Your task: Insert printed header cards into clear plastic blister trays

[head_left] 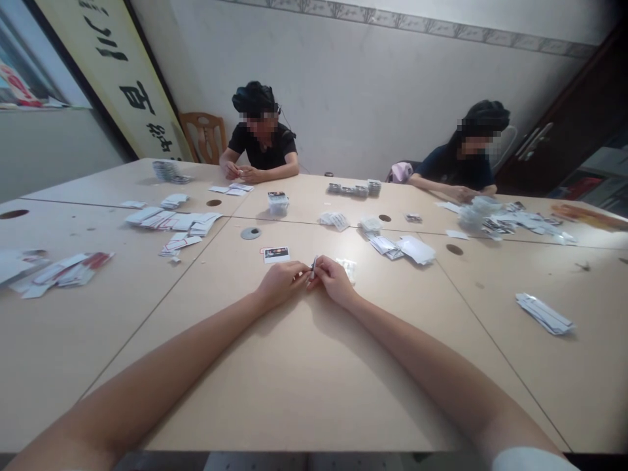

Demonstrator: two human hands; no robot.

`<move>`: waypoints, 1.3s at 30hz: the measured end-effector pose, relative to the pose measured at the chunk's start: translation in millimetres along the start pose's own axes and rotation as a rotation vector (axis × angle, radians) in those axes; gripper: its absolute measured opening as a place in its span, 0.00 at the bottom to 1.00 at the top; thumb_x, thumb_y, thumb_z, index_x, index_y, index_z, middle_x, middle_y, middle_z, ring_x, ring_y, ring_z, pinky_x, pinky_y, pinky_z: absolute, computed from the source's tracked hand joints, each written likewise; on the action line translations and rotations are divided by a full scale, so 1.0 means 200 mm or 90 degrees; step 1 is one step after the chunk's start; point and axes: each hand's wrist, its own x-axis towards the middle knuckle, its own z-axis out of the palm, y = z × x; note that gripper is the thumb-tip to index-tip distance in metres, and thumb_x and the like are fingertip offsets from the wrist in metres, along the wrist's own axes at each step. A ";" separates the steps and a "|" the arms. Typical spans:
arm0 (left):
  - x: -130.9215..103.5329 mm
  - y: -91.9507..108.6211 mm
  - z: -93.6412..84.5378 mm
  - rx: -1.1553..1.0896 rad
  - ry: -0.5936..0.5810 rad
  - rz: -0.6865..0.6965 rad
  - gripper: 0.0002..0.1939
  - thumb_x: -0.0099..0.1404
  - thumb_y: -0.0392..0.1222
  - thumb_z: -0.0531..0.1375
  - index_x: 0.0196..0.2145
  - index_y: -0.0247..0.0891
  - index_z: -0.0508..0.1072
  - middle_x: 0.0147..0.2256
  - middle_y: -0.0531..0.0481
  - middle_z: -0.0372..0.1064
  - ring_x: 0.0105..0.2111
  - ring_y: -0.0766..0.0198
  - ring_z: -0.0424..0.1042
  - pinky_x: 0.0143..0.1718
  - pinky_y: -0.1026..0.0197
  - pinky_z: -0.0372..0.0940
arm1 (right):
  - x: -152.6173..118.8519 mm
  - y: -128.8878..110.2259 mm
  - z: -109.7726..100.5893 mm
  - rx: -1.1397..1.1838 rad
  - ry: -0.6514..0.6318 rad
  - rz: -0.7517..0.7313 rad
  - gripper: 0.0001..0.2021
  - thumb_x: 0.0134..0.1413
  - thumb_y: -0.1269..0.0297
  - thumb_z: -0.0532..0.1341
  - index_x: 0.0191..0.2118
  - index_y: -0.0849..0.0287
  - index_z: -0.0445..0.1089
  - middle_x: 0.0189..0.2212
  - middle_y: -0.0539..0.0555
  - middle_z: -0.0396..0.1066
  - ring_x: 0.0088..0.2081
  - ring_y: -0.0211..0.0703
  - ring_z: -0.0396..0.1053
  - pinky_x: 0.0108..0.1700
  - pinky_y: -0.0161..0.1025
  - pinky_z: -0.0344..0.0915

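My left hand (283, 282) and my right hand (334, 277) meet over the middle of the table. Between their fingertips is a small item (313, 264), dark and white, seen nearly edge-on; both hands are closed on it. Just beyond my left hand lies a card (277, 254) with a dark printed picture. A small white packet (347, 269) rests beside my right hand, partly behind it.
Two people sit across the pale table (314, 392). White paper stacks (171, 221) lie at the left, more papers (416, 249) right of centre, and a strip bundle (544, 314) at far right. A clear box (278, 203) stands beyond the card, near a grey disc (250, 233).
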 end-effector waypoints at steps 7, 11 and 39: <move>0.00 0.00 0.00 0.002 0.000 0.007 0.12 0.69 0.41 0.55 0.33 0.38 0.78 0.31 0.49 0.76 0.26 0.66 0.70 0.32 0.63 0.62 | 0.01 0.01 0.00 -0.007 -0.004 0.023 0.04 0.57 0.69 0.54 0.31 0.54 0.60 0.23 0.44 0.67 0.24 0.41 0.75 0.31 0.38 0.69; 0.00 0.01 0.00 0.002 0.016 -0.005 0.12 0.68 0.42 0.56 0.32 0.37 0.77 0.30 0.50 0.76 0.25 0.66 0.70 0.31 0.64 0.61 | 0.01 0.01 0.00 0.014 -0.014 0.020 0.04 0.58 0.67 0.56 0.31 0.54 0.61 0.24 0.45 0.68 0.24 0.40 0.75 0.32 0.38 0.69; -0.01 0.00 0.00 0.051 0.070 0.043 0.12 0.68 0.39 0.56 0.30 0.37 0.77 0.29 0.50 0.75 0.25 0.68 0.70 0.30 0.64 0.61 | 0.00 0.00 0.01 -0.029 -0.008 0.006 0.04 0.59 0.63 0.57 0.34 0.54 0.64 0.26 0.48 0.70 0.25 0.41 0.75 0.32 0.40 0.71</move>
